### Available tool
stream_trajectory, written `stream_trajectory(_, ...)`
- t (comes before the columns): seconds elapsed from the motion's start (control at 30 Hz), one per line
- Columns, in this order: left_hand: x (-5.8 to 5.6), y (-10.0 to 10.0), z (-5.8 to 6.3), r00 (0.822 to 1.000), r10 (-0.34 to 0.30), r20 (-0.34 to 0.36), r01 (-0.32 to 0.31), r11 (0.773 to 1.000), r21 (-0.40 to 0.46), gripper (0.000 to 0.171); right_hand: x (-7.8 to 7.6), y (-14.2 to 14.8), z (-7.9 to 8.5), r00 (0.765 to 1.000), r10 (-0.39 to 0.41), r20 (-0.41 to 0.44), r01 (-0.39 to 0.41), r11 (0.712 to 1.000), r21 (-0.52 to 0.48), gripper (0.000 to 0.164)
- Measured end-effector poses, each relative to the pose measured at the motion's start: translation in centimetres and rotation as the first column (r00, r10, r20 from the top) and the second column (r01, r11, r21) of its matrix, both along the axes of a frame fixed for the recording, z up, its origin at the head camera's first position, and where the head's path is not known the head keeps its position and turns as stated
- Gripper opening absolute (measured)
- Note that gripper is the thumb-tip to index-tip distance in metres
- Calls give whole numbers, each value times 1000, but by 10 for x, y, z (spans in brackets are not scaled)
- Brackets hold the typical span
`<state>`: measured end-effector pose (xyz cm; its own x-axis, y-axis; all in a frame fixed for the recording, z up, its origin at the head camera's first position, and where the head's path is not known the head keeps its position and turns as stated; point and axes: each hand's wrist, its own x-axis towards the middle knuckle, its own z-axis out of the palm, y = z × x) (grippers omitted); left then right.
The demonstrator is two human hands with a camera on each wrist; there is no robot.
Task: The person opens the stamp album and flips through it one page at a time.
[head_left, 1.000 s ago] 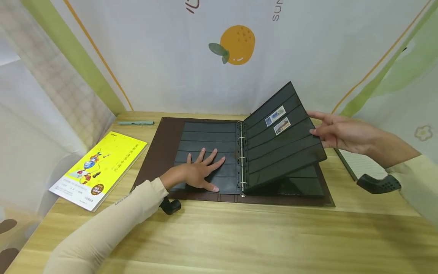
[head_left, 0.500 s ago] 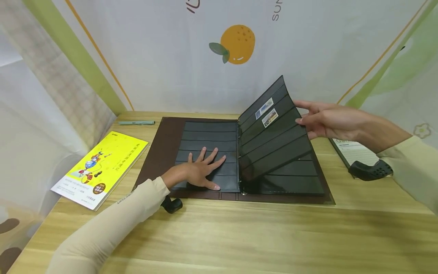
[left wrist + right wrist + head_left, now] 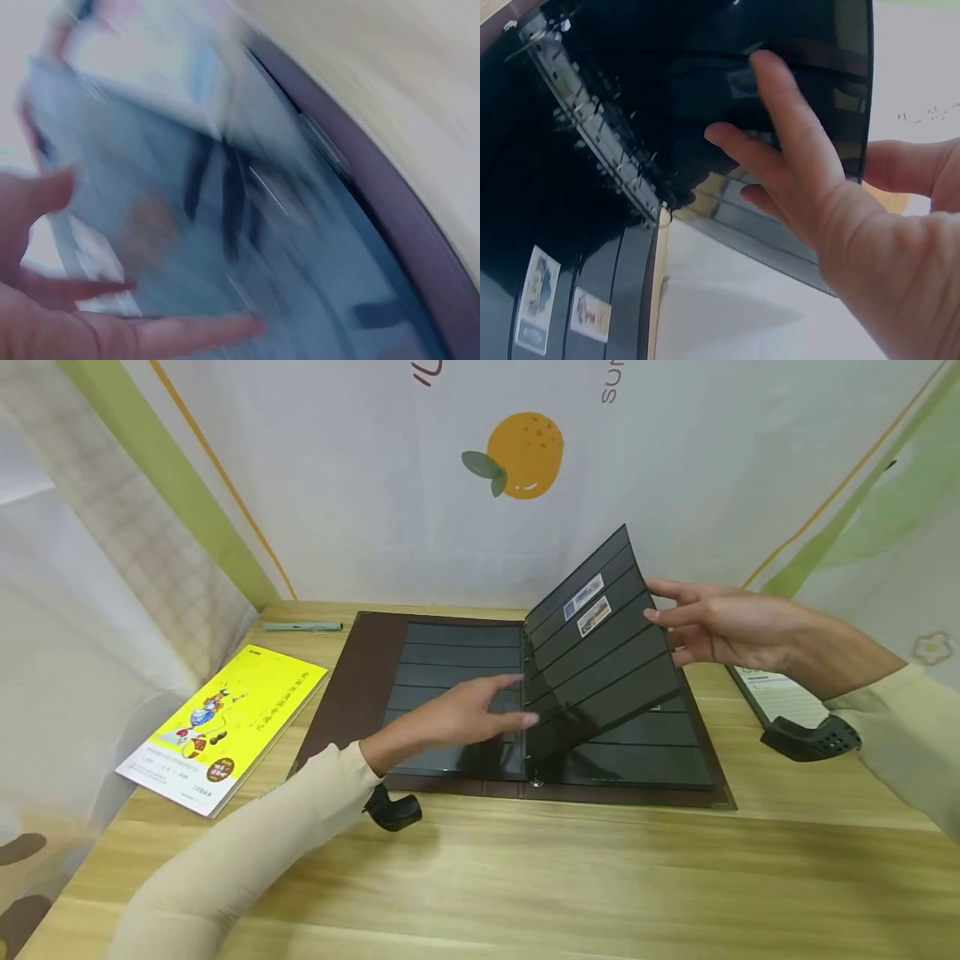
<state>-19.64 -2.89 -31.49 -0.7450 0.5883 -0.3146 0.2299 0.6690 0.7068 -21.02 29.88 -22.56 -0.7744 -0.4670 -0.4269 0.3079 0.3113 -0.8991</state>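
Observation:
A stamp album with a dark brown cover point(image 3: 348, 702) lies spread on the table, its black pages bound by metal rings point(image 3: 592, 124). My right hand point(image 3: 738, 631) pinches the outer edge of one raised black page point(image 3: 618, 643), thumb on one side and fingers on the other. Two stamps point(image 3: 588, 606) sit in that page's upper strips. Over the left page point(image 3: 450, 656), near the binding, my left hand point(image 3: 461, 714) hovers with fingers extended towards the raised page; whether it touches cannot be told. Motion blurs the left wrist view. Two more stamps point(image 3: 538, 300) show in the right wrist view.
A yellow book point(image 3: 247, 710) lies left of the album, with a pale green pen point(image 3: 302, 627) behind it. To the right, a notepad point(image 3: 772, 689) is partly hidden by the right forearm. A printed curtain point(image 3: 360, 485) hangs behind the table.
My right hand has swung the page leftward and more upright, then stayed nearly still. My left hand, pressed flat on the left page before, has lifted and moved right towards the raised page.

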Motion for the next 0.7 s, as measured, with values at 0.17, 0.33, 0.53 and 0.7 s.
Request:
stream_trajectory(0.17,17,52,56,969,77,233,-148,941,305,69,2,-7,4,1000,17,-13,-17,1000,-14,83)
stream_trajectory(0.33,23,78,82,980,100,173,-149,942,300,74,3,-22,7,999,31,-10,-32,999,-27,84)
stream_trajectory(0.53,20,71,83,975,117,190,-177,923,342,72,7,-40,10,999,45,10,-44,994,-102,80)
stream_trajectory(0.7,17,57,90,960,127,249,-225,879,421,59,12,-48,12,993,116,-12,-116,980,-164,74)
